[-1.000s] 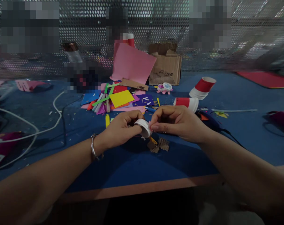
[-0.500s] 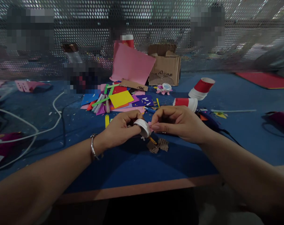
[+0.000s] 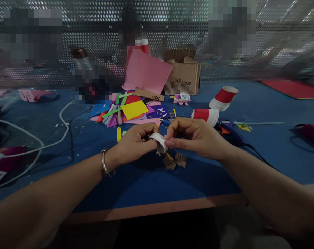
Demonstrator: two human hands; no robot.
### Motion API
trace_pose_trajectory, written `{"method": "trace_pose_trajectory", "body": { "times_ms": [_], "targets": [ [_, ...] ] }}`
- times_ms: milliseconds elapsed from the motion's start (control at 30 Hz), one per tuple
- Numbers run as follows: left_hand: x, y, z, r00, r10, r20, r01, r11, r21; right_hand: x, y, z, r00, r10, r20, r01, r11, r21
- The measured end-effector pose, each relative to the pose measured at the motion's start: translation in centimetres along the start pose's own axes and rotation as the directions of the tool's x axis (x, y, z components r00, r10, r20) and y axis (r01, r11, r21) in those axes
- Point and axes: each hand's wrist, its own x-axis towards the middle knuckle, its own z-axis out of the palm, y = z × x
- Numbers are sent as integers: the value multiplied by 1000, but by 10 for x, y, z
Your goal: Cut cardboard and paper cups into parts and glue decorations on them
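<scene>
My left hand (image 3: 138, 140) is closed around a short white round piece (image 3: 159, 142) that looks like the cut-off bottom of a paper cup, its thumb at the rim. At the right side of that piece, the thumb and forefinger of my right hand (image 3: 195, 138) pinch a small pink paper piece (image 3: 165, 137), mostly covered by the fingertips. The pink piece touches or nearly touches the white wall; I cannot tell which. Torn brown cardboard bits (image 3: 180, 160) lie on the blue table just below my hands.
Coloured paper scraps (image 3: 135, 110) pile up beyond my hands. Red-and-white paper cups (image 3: 223, 98) lie right, near a small paper turtle (image 3: 182, 98). A cardboard box (image 3: 183, 77) stands against the perforated metal screen (image 3: 157, 26). White cable (image 3: 65, 128) loops left; a dark blue tool (image 3: 231, 133) lies right.
My right fingertips have moved slightly left, closer against the white round piece, and now cover more of the pink paper. My left hand keeps its hold.
</scene>
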Motion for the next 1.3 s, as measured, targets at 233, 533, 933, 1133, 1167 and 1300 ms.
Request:
{"method": "trace_pose_trajectory", "body": {
  "times_ms": [233, 533, 933, 1133, 1167, 1300],
  "targets": [
    [-1, 1, 0, 999, -2, -32, 2, 1000, 4, -1, 1, -2, 999, -50, -8, 49, 986, -158],
    [2, 1, -6, 990, -67, -125, 40, 978, -206, 1, 8, -9, 983, -83, -162, 32, 955, -295],
    [7, -8, -10, 932, -181, -314, 30, 902, -431, 11, 28, -11, 992, 87, -88, -121, 526, -842],
    [5, -7, -7, 943, -180, -280, 51, 909, -414, 14, 31, -9, 989, 138, -59, -123, 516, -848],
    [5, -7, -7, 942, -187, -279, 60, 912, -406, 14, 32, -9, 988, 137, -64, -128, 526, -841],
    [3, -10, -8, 938, -197, -284, 96, 938, -334, 16, 36, -8, 991, 112, -69, -122, 587, -800]
  ]
}}
